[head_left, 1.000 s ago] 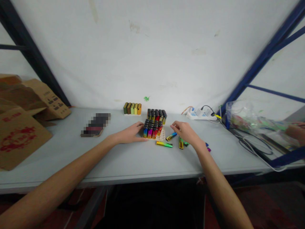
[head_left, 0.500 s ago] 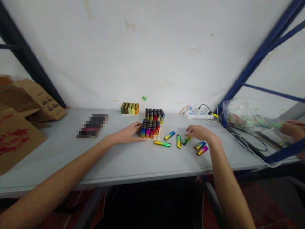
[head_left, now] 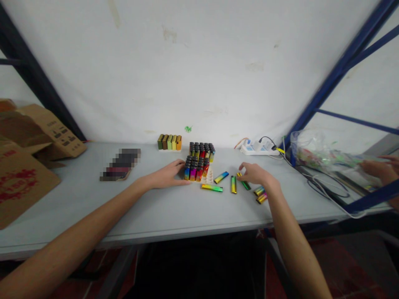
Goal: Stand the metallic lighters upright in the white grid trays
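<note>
One hand frames the upright lighters, the other is at a loose one.
On the worktop (head_left: 149, 209), the left hand (head_left: 170, 173), thumb and fingers parted, sits against the left side of the lighter block (head_left: 196, 169), probably to steady it; the pocketed white tray (head_left: 208, 178) likely keeps those lighters upright. To the right, the right hand's (head_left: 253, 173) fingertips meet a green lighter (head_left: 245, 183) lying flat; whether they grip it cannot be told.

Bare tabletop (head_left: 187, 214) lies open in front, while loose lighters (head_left: 221, 177) lie between the right grip (head_left: 254, 173) and the tray (head_left: 210, 177).
</note>
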`<state>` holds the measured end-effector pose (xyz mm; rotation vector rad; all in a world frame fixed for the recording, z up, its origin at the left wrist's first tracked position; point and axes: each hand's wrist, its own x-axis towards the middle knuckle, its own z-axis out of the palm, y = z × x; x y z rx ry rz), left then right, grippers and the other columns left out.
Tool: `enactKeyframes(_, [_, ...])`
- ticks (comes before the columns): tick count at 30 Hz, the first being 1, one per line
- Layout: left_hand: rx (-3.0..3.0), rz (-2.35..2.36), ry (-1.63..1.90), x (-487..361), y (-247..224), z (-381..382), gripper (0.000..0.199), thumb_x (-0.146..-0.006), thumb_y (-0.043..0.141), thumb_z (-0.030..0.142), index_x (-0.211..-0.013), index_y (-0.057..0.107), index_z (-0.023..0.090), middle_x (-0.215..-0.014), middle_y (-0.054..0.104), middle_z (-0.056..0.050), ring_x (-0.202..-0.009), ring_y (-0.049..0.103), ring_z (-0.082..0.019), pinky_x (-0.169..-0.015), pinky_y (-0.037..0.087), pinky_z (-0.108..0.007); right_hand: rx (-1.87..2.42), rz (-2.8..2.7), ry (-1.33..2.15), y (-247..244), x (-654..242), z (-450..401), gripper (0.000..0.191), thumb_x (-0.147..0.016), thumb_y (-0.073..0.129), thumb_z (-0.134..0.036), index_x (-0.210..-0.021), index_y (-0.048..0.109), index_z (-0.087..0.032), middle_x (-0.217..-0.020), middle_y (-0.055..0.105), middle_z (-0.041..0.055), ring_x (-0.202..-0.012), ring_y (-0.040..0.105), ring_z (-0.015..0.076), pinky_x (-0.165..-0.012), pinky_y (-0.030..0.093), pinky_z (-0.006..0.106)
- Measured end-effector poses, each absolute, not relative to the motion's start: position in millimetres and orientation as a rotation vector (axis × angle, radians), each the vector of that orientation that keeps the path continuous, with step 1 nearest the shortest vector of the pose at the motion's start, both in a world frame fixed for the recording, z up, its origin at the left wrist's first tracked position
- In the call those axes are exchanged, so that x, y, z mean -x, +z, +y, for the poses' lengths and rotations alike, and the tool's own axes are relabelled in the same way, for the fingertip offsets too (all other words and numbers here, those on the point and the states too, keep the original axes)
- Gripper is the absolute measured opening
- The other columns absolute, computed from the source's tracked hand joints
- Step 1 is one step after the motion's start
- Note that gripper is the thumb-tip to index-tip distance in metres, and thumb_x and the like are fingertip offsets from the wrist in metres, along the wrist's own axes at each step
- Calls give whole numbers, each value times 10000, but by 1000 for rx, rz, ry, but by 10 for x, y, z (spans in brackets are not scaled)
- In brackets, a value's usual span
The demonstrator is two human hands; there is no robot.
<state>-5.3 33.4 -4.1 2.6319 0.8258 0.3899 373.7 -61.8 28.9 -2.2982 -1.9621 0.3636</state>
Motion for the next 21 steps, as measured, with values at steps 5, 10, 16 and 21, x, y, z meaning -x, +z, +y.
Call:
enactKeyframes(5, [-2648, 833, 381, 53, -47, 334, 788, -898, 620, 744, -1436, 563, 172, -1478, 557, -157, -1370, 545, -352, -1204, 419, -428, 2051, -1929, 396, 348, -3702, -604, 193, -980, 670, -308, -1077, 744, -158, -1024, 807, 127, -771, 767, 208, -743, 559, 286])
enactKeyframes(10, [-2627, 858, 353, 51, -36, 324, 785, -896, 634, 728, -1419, 571, 146, -1498, 531, -176, -1381, 533, -356, -1210, 412, -421, 1757, -1859, 490, 401, -3632, -606, 351, -1024, 542, -386, -1236, 715, -166, -911, 789, 64, -560, 680, 140, -654, 544, 273])
enactKeyframes(16, [-2630, 831, 387, 53, -36, 324, 769, -888, 638, 731, -1409, 583, 168, -1481, 555, -160, -1365, 545, -350, -1201, 421, -423, 1636, -1720, 412, 312, -3542, -544, 419, -890, 705, -528, -1142, 734, -194, -869, 776, 68, -778, 695, 214, -698, 513, 309])
enactKeyframes(21, [-2628, 848, 381, 57, -45, 331, 786, -881, 629, 752, -1394, 592, 157, -1472, 561, -170, -1358, 553, -362, -1184, 441, -430, 1465, -1646, 486, 249, -3408, -521, 447, -745, 832, -593, -893, 729, -184, -914, 766, 74, -806, 672, 211, -760, 511, 340])
